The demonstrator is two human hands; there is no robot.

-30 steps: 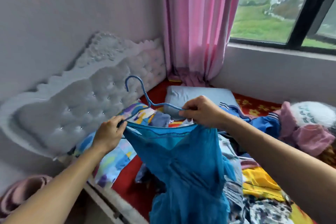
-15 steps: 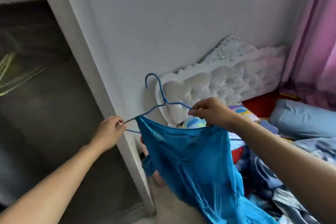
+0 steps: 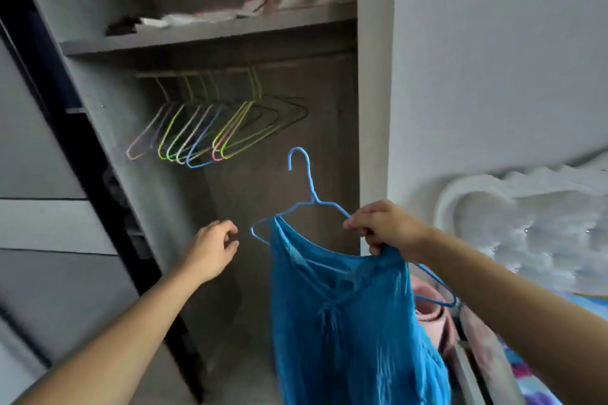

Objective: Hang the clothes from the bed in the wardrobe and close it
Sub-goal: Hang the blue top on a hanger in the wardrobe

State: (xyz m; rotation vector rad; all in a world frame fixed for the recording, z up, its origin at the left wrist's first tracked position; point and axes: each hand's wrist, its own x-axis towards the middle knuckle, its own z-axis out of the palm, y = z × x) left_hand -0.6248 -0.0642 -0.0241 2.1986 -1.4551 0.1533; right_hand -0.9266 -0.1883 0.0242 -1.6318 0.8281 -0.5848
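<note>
Drooping crinkled blue dress [image 3: 345, 322] on hanger [image 3: 311, 186]; right hand [image 3: 388, 227] fingers [image 3: 358, 220] pinching both; left hand [image 3: 210, 250] loosely curled.

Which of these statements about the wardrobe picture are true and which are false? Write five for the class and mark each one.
1. The right hand grips the blue hanger together with the blue garment. True.
2. The left hand holds the hanger's other end. False: it holds nothing and is apart from the hanger.
3. The blue hanger hangs on the rail. False: it is held below the rail, its hook free.
4. The coloured hangers on the rail carry no clothes. True.
5. The shelf above the rail is bare. False: crumpled fabric lies on it.
</note>
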